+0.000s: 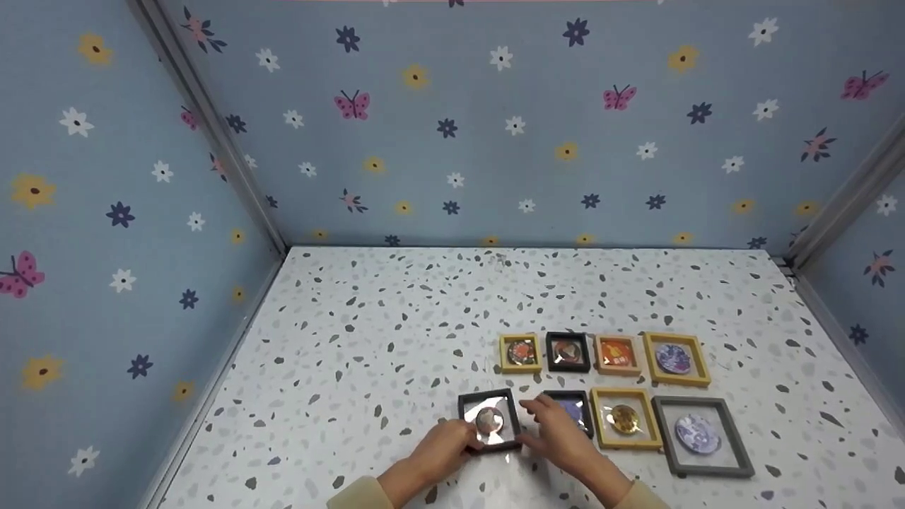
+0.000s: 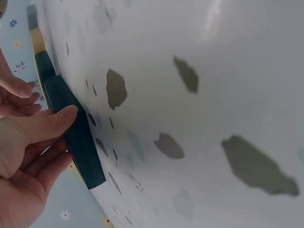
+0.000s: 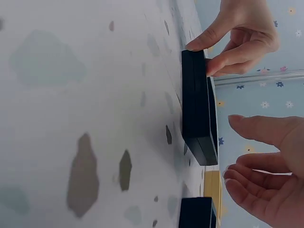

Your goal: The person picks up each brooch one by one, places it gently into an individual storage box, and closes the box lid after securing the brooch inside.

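Note:
My left hand (image 1: 444, 447) pinches the near edge of a black square display frame (image 1: 485, 393), thumb on its side wall and fingers inside the rim. A round disc (image 1: 490, 421) sits behind the clear film in it. In the right wrist view the frame (image 3: 195, 95) stands edge-on, and the left hand (image 3: 242, 40) grips its upper end. My right hand (image 1: 560, 435) is just right of that frame; in its wrist view the right hand (image 3: 273, 161) is apart from it, fingers loosely bent and holding nothing. This hand partly covers a dark frame with a purple inside (image 1: 574, 410).
Right of the hands lie a yellow frame (image 1: 626, 445) and a large grey frame (image 1: 707, 471). Behind them runs a row: small yellow (image 1: 520, 370), black (image 1: 568, 367), light orange (image 1: 619, 370) and larger yellow (image 1: 679, 380) frames. Flowered blue walls (image 1: 452, 141) enclose the speckled table (image 1: 368, 318).

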{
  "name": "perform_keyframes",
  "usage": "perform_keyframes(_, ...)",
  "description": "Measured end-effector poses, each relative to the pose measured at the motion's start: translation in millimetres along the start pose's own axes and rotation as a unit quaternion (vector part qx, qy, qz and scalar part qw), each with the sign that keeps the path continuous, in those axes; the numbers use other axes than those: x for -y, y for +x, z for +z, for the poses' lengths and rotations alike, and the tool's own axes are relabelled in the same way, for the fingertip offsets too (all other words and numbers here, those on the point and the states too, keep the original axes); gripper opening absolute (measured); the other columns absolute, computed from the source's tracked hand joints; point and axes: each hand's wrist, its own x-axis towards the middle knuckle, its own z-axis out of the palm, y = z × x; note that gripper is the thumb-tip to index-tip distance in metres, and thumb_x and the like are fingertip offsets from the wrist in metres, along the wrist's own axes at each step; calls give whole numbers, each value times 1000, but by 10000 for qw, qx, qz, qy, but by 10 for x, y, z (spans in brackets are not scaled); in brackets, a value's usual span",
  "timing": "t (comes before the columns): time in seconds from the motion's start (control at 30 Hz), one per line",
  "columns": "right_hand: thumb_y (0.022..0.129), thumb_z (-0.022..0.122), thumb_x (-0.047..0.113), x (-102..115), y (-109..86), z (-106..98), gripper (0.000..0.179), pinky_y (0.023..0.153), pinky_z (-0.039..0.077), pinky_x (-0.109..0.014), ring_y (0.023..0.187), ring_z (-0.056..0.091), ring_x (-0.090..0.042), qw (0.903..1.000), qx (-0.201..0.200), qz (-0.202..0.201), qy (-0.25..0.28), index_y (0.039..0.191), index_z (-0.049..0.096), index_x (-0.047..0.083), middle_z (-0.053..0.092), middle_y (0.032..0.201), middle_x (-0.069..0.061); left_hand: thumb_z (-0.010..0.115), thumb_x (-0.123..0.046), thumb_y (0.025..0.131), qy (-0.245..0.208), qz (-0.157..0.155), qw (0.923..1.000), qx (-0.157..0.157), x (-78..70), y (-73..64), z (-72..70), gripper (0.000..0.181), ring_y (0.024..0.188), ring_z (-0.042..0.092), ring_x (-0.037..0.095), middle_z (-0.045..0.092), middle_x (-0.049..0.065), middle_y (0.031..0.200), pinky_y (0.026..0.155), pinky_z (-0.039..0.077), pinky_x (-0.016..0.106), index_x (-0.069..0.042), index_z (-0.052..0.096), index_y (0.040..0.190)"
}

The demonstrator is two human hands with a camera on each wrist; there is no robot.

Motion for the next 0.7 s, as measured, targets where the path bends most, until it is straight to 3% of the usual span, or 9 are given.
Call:
perform_keyframes(0.2,71,73,13,-32,-161,-116,41,63,47,-30,74,52,-16,9995,-165,-36,-255,106,58,-3,54,91,-7,68,2,69,55,93,9999,7,23,45,23,19,75,59,6,64,-4,79,68,45,14,-11,71,83)
perform_keyframes(0.5,71,73,16,-138,-383,-290,41,74,48,-33,89,55,-17,9962,-449,-27,-752,108,59,5,53,100,-1,63,-1,75,264,169,9995,-1,9,99,62,17,79,57,5,62,-4,84,70,43,13,-11,72,87)
perform_keyframes(0.7,66,77,15,-276,-516,-440,44,73,48,-35,89,55,-20,9869,-984,-172,-1269,105,60,5,55,99,-5,61,0,77,174,385,9979,-484,50,64,77,20,98,55,14,58,3,104,85,42,21,-9,68,94)
